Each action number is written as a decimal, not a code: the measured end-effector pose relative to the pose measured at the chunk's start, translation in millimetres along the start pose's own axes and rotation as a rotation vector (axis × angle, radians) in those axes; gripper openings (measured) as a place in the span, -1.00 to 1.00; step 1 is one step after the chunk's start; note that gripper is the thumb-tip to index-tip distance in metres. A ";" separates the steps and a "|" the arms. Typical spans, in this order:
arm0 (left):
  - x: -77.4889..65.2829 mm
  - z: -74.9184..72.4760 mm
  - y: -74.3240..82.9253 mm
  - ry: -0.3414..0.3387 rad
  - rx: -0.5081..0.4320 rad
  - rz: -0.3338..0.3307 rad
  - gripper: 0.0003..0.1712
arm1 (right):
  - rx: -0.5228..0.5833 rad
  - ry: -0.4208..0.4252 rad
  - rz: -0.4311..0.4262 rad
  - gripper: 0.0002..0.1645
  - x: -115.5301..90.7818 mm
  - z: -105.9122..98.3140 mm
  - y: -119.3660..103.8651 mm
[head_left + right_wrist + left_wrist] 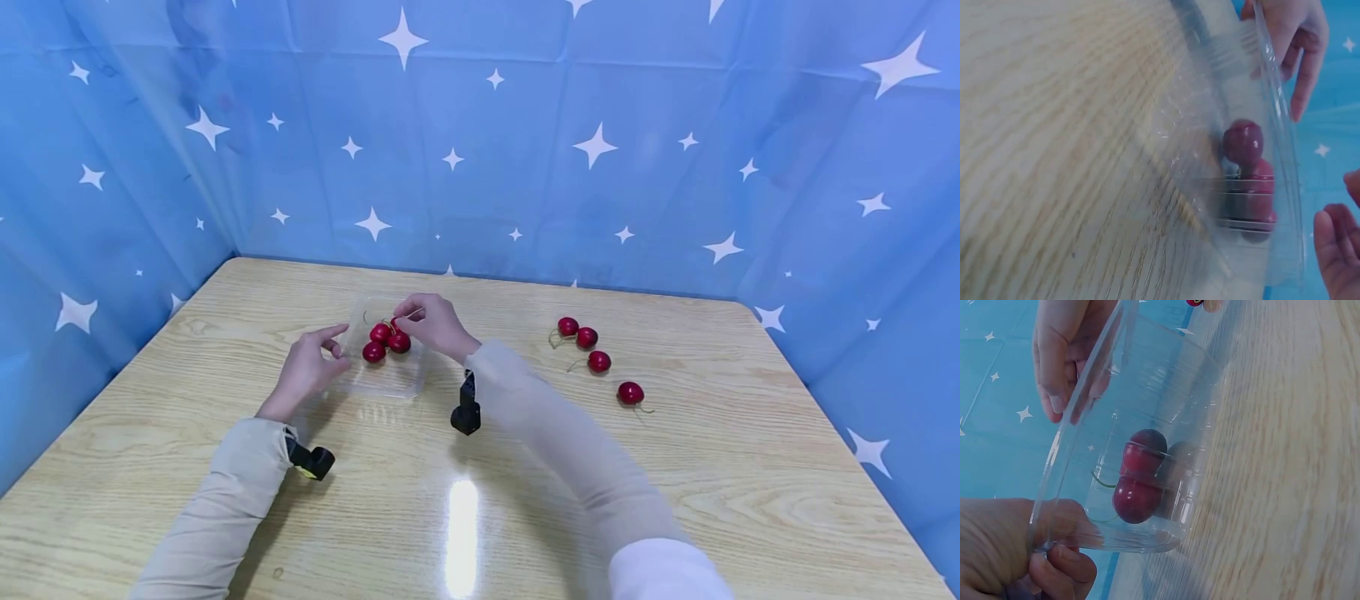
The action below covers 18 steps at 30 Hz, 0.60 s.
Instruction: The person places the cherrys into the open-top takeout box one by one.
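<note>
A clear plastic box [382, 388] stands on the table with several red cherries [399, 342] inside, some with green stems. My left hand [306, 367] is at the box's left side. In the left wrist view, its thumb and fingers [1063, 575] hold the rim at the corner. My right hand [437, 327] hovers over the box's far right part, close above one partly hidden cherry [396, 323] and a thin stem. In the right wrist view, the right thumb and fingers [1335, 237] stand apart, with nothing visible between them.
To the right lie several loose cherries [598, 362] with stems on the wooden table [720, 467]. A blue curtain [525, 167] with white stars hangs behind the table and along both sides. A bright light reflection [461, 537] shows near the front.
</note>
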State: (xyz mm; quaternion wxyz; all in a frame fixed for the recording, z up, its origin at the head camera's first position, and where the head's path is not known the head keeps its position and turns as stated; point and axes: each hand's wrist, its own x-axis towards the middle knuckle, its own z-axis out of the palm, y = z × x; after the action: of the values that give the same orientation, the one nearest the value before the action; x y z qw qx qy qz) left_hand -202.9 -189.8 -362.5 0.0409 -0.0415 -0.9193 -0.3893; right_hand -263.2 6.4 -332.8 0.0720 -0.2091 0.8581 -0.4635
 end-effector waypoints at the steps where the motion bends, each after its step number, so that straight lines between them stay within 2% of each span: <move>1: 0.0 0.1 0.0 0.000 -0.002 0.002 -0.34 | -0.002 -0.002 -0.001 -0.83 -2.0 -0.7 -1.0; 10: -0.4 -0.4 -0.1 0.010 0.008 0.008 -0.34 | 0.023 -0.053 -0.021 -0.79 -22.9 -7.4 -2.7; 18: 0.5 -1.1 -0.2 0.009 0.016 0.010 -0.34 | -0.005 -0.080 -0.077 -0.77 -44.1 -16.2 0.1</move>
State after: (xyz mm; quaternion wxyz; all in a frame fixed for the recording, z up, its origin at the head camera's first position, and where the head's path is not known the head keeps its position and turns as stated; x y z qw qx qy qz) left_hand -203.4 -190.7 -361.8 0.0473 -0.0438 -0.9219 -0.3820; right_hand -228.6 37.7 -326.9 0.0877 -0.2605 0.8470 -0.4550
